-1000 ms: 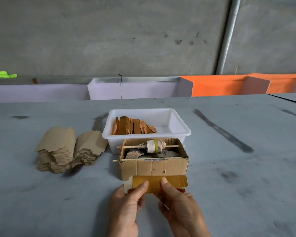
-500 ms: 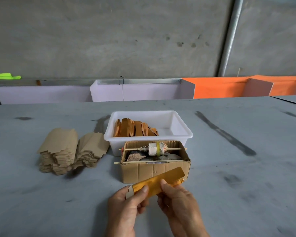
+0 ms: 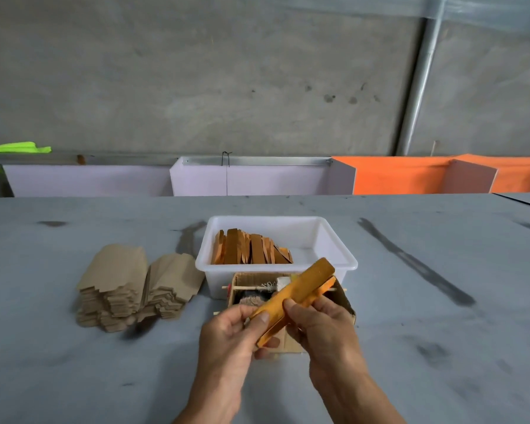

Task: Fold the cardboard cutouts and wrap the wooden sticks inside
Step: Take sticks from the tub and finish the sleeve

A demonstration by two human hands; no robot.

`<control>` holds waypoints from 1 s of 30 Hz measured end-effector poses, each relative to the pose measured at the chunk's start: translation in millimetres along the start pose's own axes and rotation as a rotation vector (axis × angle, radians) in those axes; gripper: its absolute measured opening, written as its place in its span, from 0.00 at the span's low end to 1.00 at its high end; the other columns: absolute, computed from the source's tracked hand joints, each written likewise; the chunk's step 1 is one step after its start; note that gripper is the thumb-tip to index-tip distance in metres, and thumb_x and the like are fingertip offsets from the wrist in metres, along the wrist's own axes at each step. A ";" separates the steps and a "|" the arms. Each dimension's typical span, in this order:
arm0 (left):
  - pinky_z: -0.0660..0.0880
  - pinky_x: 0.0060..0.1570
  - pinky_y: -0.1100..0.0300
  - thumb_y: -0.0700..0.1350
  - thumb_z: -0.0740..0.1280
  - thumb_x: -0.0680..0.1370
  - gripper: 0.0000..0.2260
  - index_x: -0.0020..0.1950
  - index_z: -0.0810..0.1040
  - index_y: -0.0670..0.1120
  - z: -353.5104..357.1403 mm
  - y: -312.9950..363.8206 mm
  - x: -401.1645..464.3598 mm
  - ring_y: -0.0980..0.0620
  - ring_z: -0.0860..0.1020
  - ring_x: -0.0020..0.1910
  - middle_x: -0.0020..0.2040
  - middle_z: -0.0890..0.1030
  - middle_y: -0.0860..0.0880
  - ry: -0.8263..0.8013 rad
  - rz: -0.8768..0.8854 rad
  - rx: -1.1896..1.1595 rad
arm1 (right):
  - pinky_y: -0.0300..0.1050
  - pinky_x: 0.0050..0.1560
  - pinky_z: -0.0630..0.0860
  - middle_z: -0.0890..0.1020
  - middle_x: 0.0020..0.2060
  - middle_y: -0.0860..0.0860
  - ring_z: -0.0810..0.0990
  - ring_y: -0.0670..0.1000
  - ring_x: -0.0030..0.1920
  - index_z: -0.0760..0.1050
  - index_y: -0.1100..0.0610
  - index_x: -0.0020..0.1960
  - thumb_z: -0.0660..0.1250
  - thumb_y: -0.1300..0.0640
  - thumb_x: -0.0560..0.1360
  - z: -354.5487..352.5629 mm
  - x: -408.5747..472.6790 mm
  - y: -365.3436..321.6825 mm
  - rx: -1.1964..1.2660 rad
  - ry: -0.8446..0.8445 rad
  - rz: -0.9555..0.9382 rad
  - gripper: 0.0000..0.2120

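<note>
Since a second ago, both hands have risen from the counter (image 3: 441, 347) and tipped the gold cardboard cutout (image 3: 294, 296) from lying flat in front of the cardboard box (image 3: 344, 304) to slanting up and away, its far end now over the box and near the front rim of the white tub (image 3: 334, 240). The cutout has also closed from an open flat sheet into a narrow folded sleeve.

The left hand (image 3: 230, 335) pinches the near end, thumb on top and fingers curled beneath. The right hand (image 3: 322, 322) grips the middle of the sleeve, thumb pressing the upper face and fingers wrapped under it. Whether a wooden stick already sits inside cannot be told.

Thin, light card like this probably creases easily and springs back open, so it is best held along the folded edges, with the thumbs pressing the flaps down rather than squeezing the flat faces. The glossy gold face may be slippery.

Finished orange-gold wraps (image 3: 251, 250) stand packed in the left part of the tub. Two stacks of unfolded brown cutouts (image 3: 132, 286) lie to the left on the counter, well apart from the hands.
</note>
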State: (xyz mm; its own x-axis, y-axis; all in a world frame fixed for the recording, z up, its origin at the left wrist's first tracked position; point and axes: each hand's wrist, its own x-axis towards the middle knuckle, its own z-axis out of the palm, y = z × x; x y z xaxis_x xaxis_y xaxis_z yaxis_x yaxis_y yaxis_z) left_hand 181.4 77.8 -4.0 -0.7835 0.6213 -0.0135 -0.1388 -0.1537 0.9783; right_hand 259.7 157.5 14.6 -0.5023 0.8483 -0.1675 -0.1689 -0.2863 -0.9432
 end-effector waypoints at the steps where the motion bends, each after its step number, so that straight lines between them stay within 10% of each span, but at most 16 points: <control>1: 0.74 0.25 0.64 0.36 0.69 0.74 0.04 0.41 0.82 0.42 0.5 1.6 4.6 0.54 0.80 0.28 0.32 0.84 0.46 0.023 0.034 0.022 | 0.43 0.42 0.75 0.84 0.31 0.50 0.82 0.49 0.38 0.79 0.58 0.43 0.68 0.65 0.74 3.8 3.4 -4.9 -0.049 0.011 -0.033 0.04; 7: 0.73 0.25 0.66 0.38 0.71 0.73 0.07 0.37 0.83 0.49 2.1 10.9 37.2 0.61 0.78 0.27 0.29 0.82 0.54 0.211 0.248 0.107 | 0.30 0.27 0.72 0.83 0.35 0.52 0.81 0.42 0.31 0.78 0.53 0.44 0.67 0.63 0.75 27.3 19.1 -11.6 -0.291 -0.106 -0.120 0.06; 12: 0.78 0.34 0.55 0.43 0.68 0.76 0.09 0.40 0.81 0.55 0.0 2.2 58.1 0.57 0.78 0.31 0.32 0.82 0.56 0.199 0.343 0.241 | 0.40 0.34 0.76 0.83 0.38 0.57 0.81 0.50 0.33 0.78 0.59 0.53 0.65 0.66 0.75 39.9 47.4 -14.1 -0.330 -0.065 -0.125 0.08; 16: 0.75 0.46 0.69 0.42 0.67 0.76 0.10 0.53 0.80 0.56 -8.9 -7.0 67.5 0.65 0.79 0.47 0.45 0.81 0.63 0.164 0.391 0.286 | 0.48 0.45 0.82 0.81 0.44 0.55 0.83 0.52 0.41 0.71 0.55 0.53 0.66 0.65 0.75 44.0 84.2 -23.6 -0.415 0.011 -0.144 0.10; 23: 0.76 0.44 0.70 0.41 0.69 0.75 0.10 0.51 0.81 0.56 -17.3 -16.5 80.2 0.62 0.80 0.48 0.47 0.83 0.57 0.155 0.386 0.240 | 0.51 0.50 0.81 0.81 0.41 0.55 0.82 0.56 0.45 0.73 0.55 0.36 0.64 0.67 0.75 51.6 147.5 -34.8 -0.686 0.118 -0.164 0.12; 30: 0.75 0.44 0.72 0.39 0.68 0.75 0.12 0.49 0.81 0.57 -16.9 -24.2 87.5 0.61 0.81 0.49 0.48 0.84 0.57 0.148 0.377 0.175 | 0.45 0.43 0.80 0.82 0.43 0.59 0.81 0.56 0.42 0.79 0.67 0.50 0.60 0.70 0.73 65.7 176.7 -25.9 -1.007 0.100 -0.150 0.10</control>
State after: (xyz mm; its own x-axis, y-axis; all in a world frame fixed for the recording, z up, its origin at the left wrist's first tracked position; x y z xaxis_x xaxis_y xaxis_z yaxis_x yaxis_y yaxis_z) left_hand 106.0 122.9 -32.3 -0.8397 0.4279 0.3343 0.2684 -0.2081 0.9406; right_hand 119.7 285.6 28.3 -0.4535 0.8912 -0.0080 0.5901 0.2935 -0.7521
